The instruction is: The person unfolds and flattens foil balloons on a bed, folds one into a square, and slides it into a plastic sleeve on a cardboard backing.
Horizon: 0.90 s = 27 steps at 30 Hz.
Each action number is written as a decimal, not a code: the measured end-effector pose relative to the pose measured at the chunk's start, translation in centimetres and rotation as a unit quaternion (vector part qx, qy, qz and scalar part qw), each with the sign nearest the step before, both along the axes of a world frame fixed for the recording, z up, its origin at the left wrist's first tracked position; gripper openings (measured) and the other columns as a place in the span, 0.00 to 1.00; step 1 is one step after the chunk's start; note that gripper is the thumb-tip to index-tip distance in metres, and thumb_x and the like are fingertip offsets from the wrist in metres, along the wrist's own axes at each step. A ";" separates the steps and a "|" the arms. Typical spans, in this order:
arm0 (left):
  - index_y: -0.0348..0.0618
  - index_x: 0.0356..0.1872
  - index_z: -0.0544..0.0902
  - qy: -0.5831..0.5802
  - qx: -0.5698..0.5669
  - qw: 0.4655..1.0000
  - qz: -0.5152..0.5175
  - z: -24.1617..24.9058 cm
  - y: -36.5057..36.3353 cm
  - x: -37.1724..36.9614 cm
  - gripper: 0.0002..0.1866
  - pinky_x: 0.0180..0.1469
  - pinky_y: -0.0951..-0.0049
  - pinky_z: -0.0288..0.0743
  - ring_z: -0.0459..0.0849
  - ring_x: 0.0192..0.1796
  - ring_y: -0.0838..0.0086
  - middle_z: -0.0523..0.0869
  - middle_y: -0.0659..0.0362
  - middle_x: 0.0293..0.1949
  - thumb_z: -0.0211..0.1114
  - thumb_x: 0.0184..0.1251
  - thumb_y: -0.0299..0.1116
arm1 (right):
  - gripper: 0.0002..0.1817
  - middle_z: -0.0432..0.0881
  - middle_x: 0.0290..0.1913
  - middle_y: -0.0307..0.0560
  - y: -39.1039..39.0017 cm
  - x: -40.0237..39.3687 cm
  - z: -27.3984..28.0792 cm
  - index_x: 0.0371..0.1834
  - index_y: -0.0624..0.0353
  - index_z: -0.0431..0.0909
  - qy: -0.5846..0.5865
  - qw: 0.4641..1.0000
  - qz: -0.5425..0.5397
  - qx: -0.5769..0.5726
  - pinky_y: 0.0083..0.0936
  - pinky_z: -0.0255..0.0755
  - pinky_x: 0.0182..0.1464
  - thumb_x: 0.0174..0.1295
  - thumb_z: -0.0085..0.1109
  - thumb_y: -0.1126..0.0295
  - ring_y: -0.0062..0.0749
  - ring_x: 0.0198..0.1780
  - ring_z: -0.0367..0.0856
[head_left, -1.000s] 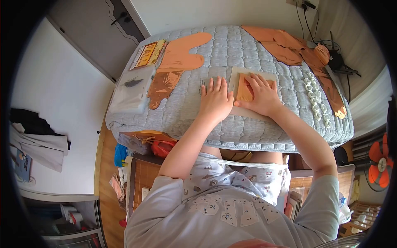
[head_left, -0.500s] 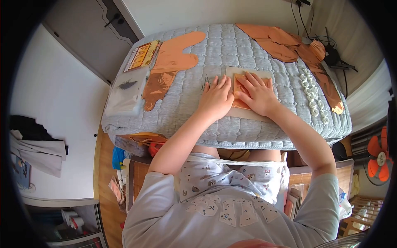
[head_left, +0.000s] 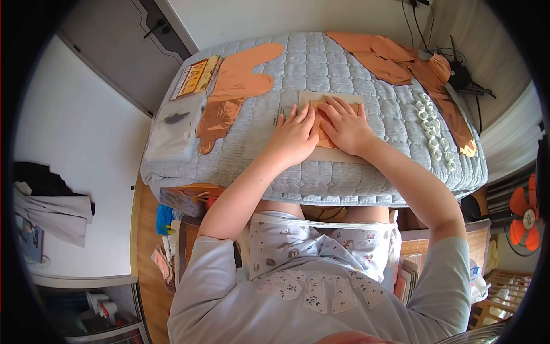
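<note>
On the bed, a folded orange foil piece [head_left: 324, 136], like a flat foil balloon, lies on a beige card [head_left: 338, 156]. My right hand [head_left: 346, 127] rests flat on the foil with fingers stretched out. Just left of it, my left hand [head_left: 293, 139] lies spread, its fingertips near the foil's left edge. Beneath the left hand is a clear plastic bag [head_left: 260, 137] with small dark print near its top. Whether the card's left part is inside the bag is hard to tell.
Flat orange foil balloons [head_left: 243, 69] lie at the left, beside a patterned packet [head_left: 196, 77] and a stack of clear bags [head_left: 175, 132]. More foil balloons [head_left: 389, 60] lie at the far right. White rings [head_left: 429, 129] form a row; an orange fan [head_left: 524, 212] stands right.
The card and folded foil have slid left across the bed, with my right hand on them. My left hand has shifted slightly left as well.
</note>
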<state>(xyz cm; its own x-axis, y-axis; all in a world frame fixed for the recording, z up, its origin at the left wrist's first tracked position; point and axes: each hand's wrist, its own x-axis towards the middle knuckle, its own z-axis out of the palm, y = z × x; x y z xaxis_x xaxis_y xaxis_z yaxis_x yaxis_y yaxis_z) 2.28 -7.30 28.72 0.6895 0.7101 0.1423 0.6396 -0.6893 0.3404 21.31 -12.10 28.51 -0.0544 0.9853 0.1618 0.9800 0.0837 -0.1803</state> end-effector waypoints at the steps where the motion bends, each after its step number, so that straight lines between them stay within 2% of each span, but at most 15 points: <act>1: 0.34 0.79 0.64 0.000 0.000 1.000 0.001 -0.1 0.0 -0.1 0.33 0.83 0.42 0.48 0.54 0.84 0.47 0.61 0.44 0.81 0.48 0.79 0.44 | 0.29 0.59 0.84 0.47 0.0 0.0 0.0 0.77 0.47 0.65 0.000 1.000 0.001 0.000 0.73 0.43 0.77 0.78 0.43 0.49 0.45 0.85 0.54; 3: 0.32 0.77 0.65 0.010 0.072 0.997 -0.002 -0.2 0.0 -0.3 0.33 0.83 0.43 0.50 0.56 0.84 0.47 0.62 0.42 0.80 0.51 0.77 0.41 | 0.29 0.60 0.83 0.47 0.1 0.1 0.1 0.76 0.49 0.66 0.006 1.000 0.005 0.000 0.76 0.43 0.77 0.78 0.42 0.49 0.44 0.84 0.55; 4: 0.32 0.77 0.65 0.010 0.072 0.997 0.000 -0.1 -0.2 -0.3 0.33 0.83 0.43 0.50 0.56 0.84 0.47 0.62 0.42 0.80 0.51 0.77 0.41 | 0.29 0.60 0.83 0.47 0.0 0.0 0.1 0.76 0.49 0.66 0.005 1.000 0.006 0.000 0.76 0.43 0.77 0.78 0.42 0.49 0.44 0.84 0.55; 6: 0.29 0.74 0.69 0.002 0.159 0.987 0.009 -0.1 -0.7 -0.4 0.32 0.82 0.44 0.51 0.62 0.81 0.47 0.67 0.40 0.78 0.57 0.72 0.38 | 0.28 0.61 0.83 0.47 -0.1 -0.1 0.1 0.77 0.47 0.66 -0.001 1.000 0.000 0.012 0.73 0.44 0.77 0.78 0.45 0.50 0.46 0.84 0.57; 7: 0.29 0.74 0.69 0.002 0.158 0.987 0.009 -0.2 -0.7 -0.4 0.32 0.82 0.44 0.51 0.62 0.81 0.47 0.67 0.40 0.78 0.57 0.72 0.38 | 0.28 0.61 0.83 0.47 -0.1 -0.1 0.2 0.77 0.47 0.66 -0.001 1.000 0.000 0.011 0.73 0.44 0.77 0.78 0.45 0.50 0.46 0.84 0.57; 9: 0.33 0.60 0.82 -0.054 0.243 0.968 -0.011 0.1 -0.9 -0.5 0.24 0.72 0.47 0.68 0.79 0.69 0.52 0.82 0.44 0.65 0.65 0.66 0.37 | 0.29 0.61 0.83 0.47 -0.2 -0.1 0.3 0.77 0.47 0.66 -0.003 1.000 -0.002 0.002 0.73 0.45 0.77 0.78 0.46 0.49 0.45 0.84 0.56; 10: 0.33 0.60 0.82 -0.054 0.243 0.969 -0.012 0.7 -1.3 -0.5 0.24 0.72 0.47 0.68 0.79 0.69 0.52 0.82 0.44 0.65 0.65 0.66 0.37 | 0.29 0.61 0.83 0.47 -0.2 -0.2 0.3 0.77 0.47 0.66 -0.003 1.000 -0.002 0.002 0.73 0.45 0.77 0.78 0.46 0.49 0.45 0.84 0.56; 12: 0.40 0.41 0.88 0.006 0.205 0.979 0.013 2.2 -2.5 -0.6 0.12 0.54 0.56 0.76 0.85 0.55 0.62 0.88 0.54 0.44 0.69 0.61 0.37 | 0.29 0.60 0.83 0.46 -0.2 -0.2 0.4 0.77 0.47 0.66 -0.007 1.000 -0.003 0.004 0.74 0.44 0.77 0.77 0.46 0.50 0.45 0.84 0.55; 13: 0.40 0.41 0.88 0.006 0.205 0.979 0.013 2.4 -2.8 -0.6 0.12 0.54 0.56 0.76 0.85 0.55 0.62 0.88 0.54 0.44 0.69 0.61 0.37 | 0.29 0.60 0.83 0.46 -0.2 -0.3 0.4 0.77 0.47 0.66 -0.007 1.000 -0.003 0.004 0.74 0.44 0.77 0.77 0.46 0.50 0.45 0.84 0.55; 15: 0.46 0.28 0.85 -0.002 0.301 0.953 0.036 2.6 -3.2 -0.6 0.07 0.43 0.62 0.71 0.85 0.42 0.68 0.83 0.61 0.31 0.70 0.59 0.37 | 0.29 0.60 0.84 0.45 -0.2 -0.2 0.4 0.77 0.46 0.66 -0.006 1.000 -0.001 -0.002 0.73 0.44 0.77 0.76 0.47 0.50 0.45 0.84 0.55; 19: 0.46 0.28 0.84 0.010 0.268 0.963 0.002 1.9 -2.5 -0.6 0.08 0.43 0.60 0.73 0.86 0.37 0.66 0.83 0.61 0.29 0.70 0.60 0.37 | 0.29 0.60 0.83 0.45 -0.2 -0.3 0.3 0.77 0.46 0.66 -0.003 1.000 -0.006 0.007 0.73 0.44 0.78 0.76 0.47 0.50 0.45 0.84 0.55; 22: 0.47 0.27 0.83 -0.037 0.255 0.965 -0.039 2.3 -2.2 -0.4 0.09 0.40 0.60 0.73 0.85 0.33 0.65 0.84 0.61 0.30 0.69 0.63 0.38 | 0.29 0.60 0.83 0.45 -0.2 -0.2 0.4 0.77 0.46 0.65 -0.001 1.000 -0.007 0.001 0.73 0.44 0.78 0.76 0.47 0.50 0.45 0.84 0.55; 24: 0.45 0.36 0.84 -0.021 0.124 0.991 -0.055 3.0 -1.8 -0.6 0.09 0.44 0.60 0.77 0.87 0.41 0.62 0.86 0.58 0.36 0.67 0.70 0.39 | 0.30 0.61 0.83 0.46 -0.2 -0.2 0.4 0.77 0.46 0.66 0.006 1.000 -0.006 0.002 0.72 0.44 0.78 0.76 0.47 0.49 0.45 0.84 0.55; 25: 0.45 0.36 0.84 -0.021 0.124 0.991 -0.055 2.5 -1.0 -0.7 0.09 0.44 0.60 0.77 0.87 0.41 0.62 0.86 0.58 0.36 0.67 0.70 0.39 | 0.30 0.61 0.83 0.46 -0.2 -0.1 0.4 0.77 0.46 0.66 0.005 1.000 -0.006 0.002 0.72 0.44 0.78 0.76 0.47 0.49 0.45 0.84 0.55; 27: 0.44 0.44 0.83 -0.187 -0.081 0.976 -0.081 1.3 1.9 -1.0 0.13 0.55 0.53 0.77 0.88 0.47 0.59 0.86 0.55 0.44 0.68 0.70 0.43 | 0.31 0.62 0.83 0.46 -0.1 0.0 0.2 0.78 0.48 0.64 -0.007 1.000 -0.003 0.008 0.71 0.45 0.78 0.76 0.48 0.48 0.44 0.84 0.56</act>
<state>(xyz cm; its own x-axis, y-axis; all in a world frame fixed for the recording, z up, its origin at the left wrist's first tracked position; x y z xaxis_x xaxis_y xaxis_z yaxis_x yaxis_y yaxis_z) 1.27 -5.44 30.03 0.7157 0.6300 0.3014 0.3362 -0.6890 0.6421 21.27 -12.18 28.69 -0.0515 0.9831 0.1759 0.9829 0.0811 -0.1651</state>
